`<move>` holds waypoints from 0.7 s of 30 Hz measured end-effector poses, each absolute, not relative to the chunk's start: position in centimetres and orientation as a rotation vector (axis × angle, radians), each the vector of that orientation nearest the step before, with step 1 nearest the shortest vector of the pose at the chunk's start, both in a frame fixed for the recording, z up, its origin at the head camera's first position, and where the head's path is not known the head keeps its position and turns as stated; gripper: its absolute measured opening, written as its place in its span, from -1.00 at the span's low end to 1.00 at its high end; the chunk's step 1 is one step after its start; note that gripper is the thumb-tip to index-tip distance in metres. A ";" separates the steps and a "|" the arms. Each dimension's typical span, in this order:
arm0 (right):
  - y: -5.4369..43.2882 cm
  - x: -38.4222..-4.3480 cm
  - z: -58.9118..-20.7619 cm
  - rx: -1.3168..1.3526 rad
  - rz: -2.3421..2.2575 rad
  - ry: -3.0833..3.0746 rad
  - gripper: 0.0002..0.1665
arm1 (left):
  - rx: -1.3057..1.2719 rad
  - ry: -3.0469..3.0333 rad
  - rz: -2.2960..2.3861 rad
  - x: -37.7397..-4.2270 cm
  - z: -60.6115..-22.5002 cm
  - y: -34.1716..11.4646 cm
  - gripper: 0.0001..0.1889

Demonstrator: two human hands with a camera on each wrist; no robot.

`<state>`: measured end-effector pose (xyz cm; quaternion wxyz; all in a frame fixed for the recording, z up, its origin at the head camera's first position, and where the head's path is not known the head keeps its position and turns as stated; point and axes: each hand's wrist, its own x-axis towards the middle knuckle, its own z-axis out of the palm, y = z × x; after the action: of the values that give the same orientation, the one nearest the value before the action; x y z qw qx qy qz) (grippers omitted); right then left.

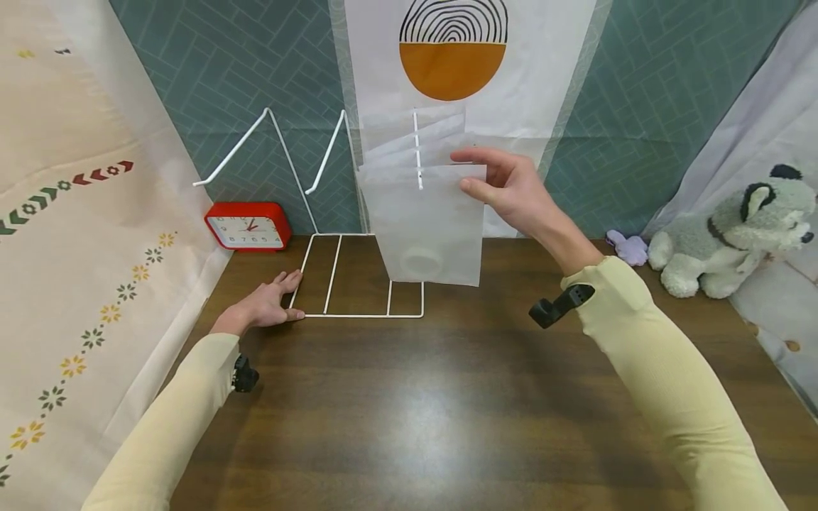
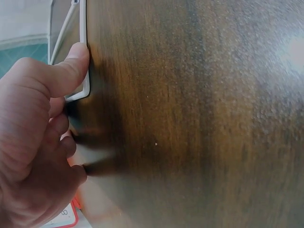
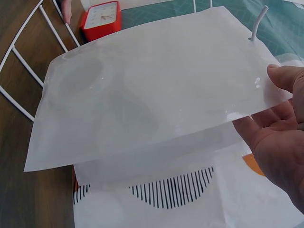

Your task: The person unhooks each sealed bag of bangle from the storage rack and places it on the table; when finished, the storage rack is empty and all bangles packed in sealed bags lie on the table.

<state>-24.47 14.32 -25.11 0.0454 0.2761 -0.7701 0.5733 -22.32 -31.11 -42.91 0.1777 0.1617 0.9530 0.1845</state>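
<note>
A white wire rack (image 1: 358, 316) stands at the back left of the table, with bent arms rising from its base. On its right arm (image 1: 418, 156) hangs a translucent white plastic bag (image 1: 431, 227), a faint round mark near its bottom; other clear sheets or bags (image 1: 409, 145) hang behind it. My right hand (image 1: 514, 188) pinches the front bag's upper right edge, thumb on its face and fingers behind, as the right wrist view shows. My left hand (image 1: 268, 301) rests on the rack base's front left corner, its thumb (image 2: 76, 54) pressing the front wire.
A red clock (image 1: 249, 226) stands behind the left hand, close to the rack. At the right back sit a grey plush toy (image 1: 735, 227) and a small purple plush (image 1: 628, 247). A patterned cloth (image 1: 83, 284) hangs along the left side, a teal backdrop (image 1: 255, 64) behind.
</note>
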 end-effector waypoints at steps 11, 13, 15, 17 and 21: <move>13.3 -24.7 -25.2 0.875 1.762 -2.353 -0.61 | 0.472 2.706 0.516 -22.3 -43.2 -31.2 -0.05; 13.2 -24.7 -25.2 0.871 1.759 -2.359 -0.62 | 0.480 2.710 0.516 -22.3 -43.2 -31.2 -0.05; 13.1 -24.6 -25.1 0.858 1.746 -2.369 -0.63 | 0.476 2.711 0.516 -22.3 -43.2 -31.2 -0.05; 13.0 -24.6 -25.0 0.842 1.738 -2.373 -0.64 | 0.478 2.712 0.515 -22.3 -43.2 -31.2 -0.05; 12.9 -24.4 -24.9 0.823 1.742 -2.373 -0.64 | 0.475 2.708 0.506 -22.4 -43.2 -31.3 -0.04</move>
<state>-24.43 12.90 -24.94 0.0428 0.2689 -0.7757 0.5694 -22.38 -31.26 -43.19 0.1723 0.1674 0.9542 0.1784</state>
